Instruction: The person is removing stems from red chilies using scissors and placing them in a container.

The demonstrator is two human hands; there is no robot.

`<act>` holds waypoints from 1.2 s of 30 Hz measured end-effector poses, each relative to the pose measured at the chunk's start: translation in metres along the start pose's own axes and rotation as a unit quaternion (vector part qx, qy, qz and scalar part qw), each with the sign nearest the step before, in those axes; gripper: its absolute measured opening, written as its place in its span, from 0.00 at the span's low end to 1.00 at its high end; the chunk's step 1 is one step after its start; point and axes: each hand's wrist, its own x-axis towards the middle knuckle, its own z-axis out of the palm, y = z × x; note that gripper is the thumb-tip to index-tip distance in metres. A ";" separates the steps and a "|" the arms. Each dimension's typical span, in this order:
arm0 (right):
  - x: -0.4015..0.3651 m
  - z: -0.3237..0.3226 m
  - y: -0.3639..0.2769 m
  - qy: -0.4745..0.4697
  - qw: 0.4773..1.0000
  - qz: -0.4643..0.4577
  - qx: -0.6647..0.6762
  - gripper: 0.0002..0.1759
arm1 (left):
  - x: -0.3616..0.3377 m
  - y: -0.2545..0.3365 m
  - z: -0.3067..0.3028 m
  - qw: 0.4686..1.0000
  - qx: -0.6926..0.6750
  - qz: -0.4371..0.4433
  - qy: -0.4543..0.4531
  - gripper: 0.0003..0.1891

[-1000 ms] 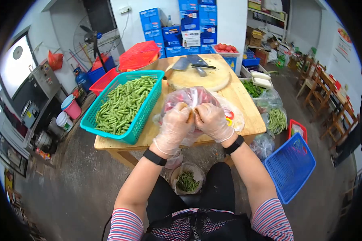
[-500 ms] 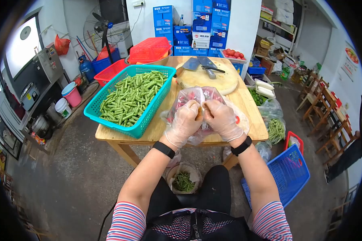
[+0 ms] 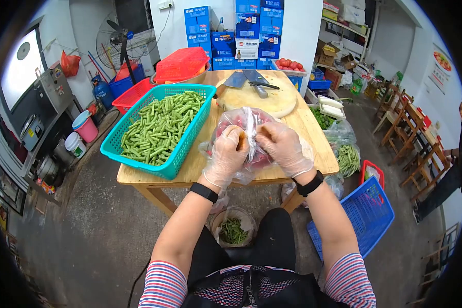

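In the head view a clear plastic bag (image 3: 251, 126) with red contents rests on the wooden table (image 3: 321, 149), its top gathered into a whitish twist. My left hand (image 3: 227, 155), in a thin transparent glove, is closed on the left side of the gathered plastic. On the other side, my right hand (image 3: 284, 150), gloved alike, pinches the plastic with bent fingers. What the bag holds is blurred by the plastic and partly hidden behind my hands. Left of them stands a teal basket (image 3: 191, 139) full of cut green beans (image 3: 161, 126).
Behind the bag, a round cutting board (image 3: 285, 102) carries two cleavers (image 3: 236, 79). Red baskets (image 3: 182, 64) stand at the back left. A bin with green scraps (image 3: 232, 232) is between my knees; a blue crate (image 3: 362, 220) sits on the floor at right. Another person's leg (image 3: 439, 190) shows far right.
My hands have moved slightly apart, and the gathered white twist of the bag now shows between them. The view has shifted a little to the right.
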 end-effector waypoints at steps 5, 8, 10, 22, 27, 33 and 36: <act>0.008 0.007 -0.015 -0.061 0.977 -0.061 -0.195 0.04 | -0.004 0.005 0.004 1.000 0.003 0.003 -0.003 0.05; 0.009 0.011 -0.022 -0.089 0.958 -0.067 -0.266 0.04 | -0.003 0.002 0.004 1.000 0.016 0.019 0.006 0.06; 0.009 0.011 -0.021 -0.088 0.962 -0.045 -0.254 0.05 | -0.002 0.002 0.004 1.000 -0.005 0.019 -0.004 0.07; -0.005 0.029 0.012 0.023 0.957 0.223 0.186 0.05 | 0.002 0.008 0.008 0.996 -0.048 -0.075 0.031 0.04; 0.010 0.010 -0.011 -0.033 0.996 0.057 -0.067 0.06 | 0.001 0.005 0.010 0.997 -0.057 -0.042 0.029 0.03; 0.014 0.009 0.002 -0.128 0.968 -0.029 -0.214 0.06 | 0.000 0.008 0.008 1.000 -0.021 0.000 -0.017 0.03; 0.011 0.012 0.007 -0.075 0.991 0.007 -0.113 0.05 | 0.001 0.005 0.009 0.997 -0.056 -0.054 0.026 0.03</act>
